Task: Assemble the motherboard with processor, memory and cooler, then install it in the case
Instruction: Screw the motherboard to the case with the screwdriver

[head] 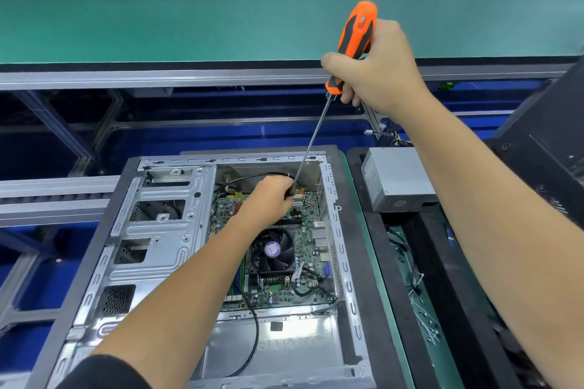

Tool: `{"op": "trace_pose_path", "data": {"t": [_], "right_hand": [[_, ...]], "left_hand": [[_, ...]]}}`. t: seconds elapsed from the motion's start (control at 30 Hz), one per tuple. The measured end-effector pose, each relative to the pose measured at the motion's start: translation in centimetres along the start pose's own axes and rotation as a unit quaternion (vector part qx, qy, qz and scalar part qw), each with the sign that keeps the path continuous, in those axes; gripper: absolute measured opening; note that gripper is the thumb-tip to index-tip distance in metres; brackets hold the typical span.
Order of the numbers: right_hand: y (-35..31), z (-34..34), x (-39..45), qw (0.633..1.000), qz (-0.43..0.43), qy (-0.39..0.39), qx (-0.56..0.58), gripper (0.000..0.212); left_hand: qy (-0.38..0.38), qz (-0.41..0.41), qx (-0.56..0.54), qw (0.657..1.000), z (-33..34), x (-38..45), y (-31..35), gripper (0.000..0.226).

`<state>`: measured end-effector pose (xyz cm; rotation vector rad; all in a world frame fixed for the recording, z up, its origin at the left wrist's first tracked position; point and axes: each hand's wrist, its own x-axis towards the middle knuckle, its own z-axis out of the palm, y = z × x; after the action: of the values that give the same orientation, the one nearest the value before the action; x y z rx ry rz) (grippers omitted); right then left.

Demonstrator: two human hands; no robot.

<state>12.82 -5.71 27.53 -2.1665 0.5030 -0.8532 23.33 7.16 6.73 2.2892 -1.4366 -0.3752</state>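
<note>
Already seated in the open grey metal computer case [164, 224], the green motherboard [303, 265] with its black fan cooler [272, 250] lies against the case's right wall, running from the far wall towards the near edge. The right hand [376, 69] is wrapped around the orange-and-black handle of a long-shafted screwdriver [355, 41], held high above the case. Its steel shaft slants down and leftward, long axis pointing at the board's far right corner. The left hand [268, 199] sits right there, fingers curled about the shaft's lower end, so the tip is hidden. The next turn likely hinges on the tip sitting square on a mounting screw, which I cannot see. A grey metal power supply box [398, 180] rests just beyond the case's right wall.
</note>
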Motion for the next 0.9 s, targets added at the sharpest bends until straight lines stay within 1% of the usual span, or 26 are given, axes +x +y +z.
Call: {"op": "trace_pose_path", "data": {"t": [0.1,0.17,0.43,0.63,0.8,0.9], "right_hand": [[0.1,0.0,0.0,1.000,-0.001,-0.014,-0.006,0.026],[0.3,0.1,-0.1,1.000,-0.003,-0.028,-0.010,0.027],[1.2,0.6,0.0,0.997,-0.018,-0.065,-0.044,0.028],[2.6,1.4,0.6,0.994,-0.016,-0.085,-0.061,0.027],[3.4,2.3,1.0,0.993,-0.022,-0.095,-0.061,0.027],[3.9,2.6,0.9,0.992,-0.024,-0.104,-0.062,0.029]], "left_hand": [[0.020,0.009,-0.018,1.000,0.7,0.4,0.1,0.003],[0.020,0.005,-0.021,1.000,1.2,0.8,0.3,0.010],[0.000,-0.010,-0.055,0.998,3.2,3.0,1.1,0.016],[-0.005,-0.013,-0.046,0.999,4.4,4.5,1.4,0.028],[0.014,-0.041,-0.010,0.999,5.3,4.8,1.3,0.016],[0.015,-0.065,-0.017,0.998,5.9,4.7,1.5,0.009]]}}
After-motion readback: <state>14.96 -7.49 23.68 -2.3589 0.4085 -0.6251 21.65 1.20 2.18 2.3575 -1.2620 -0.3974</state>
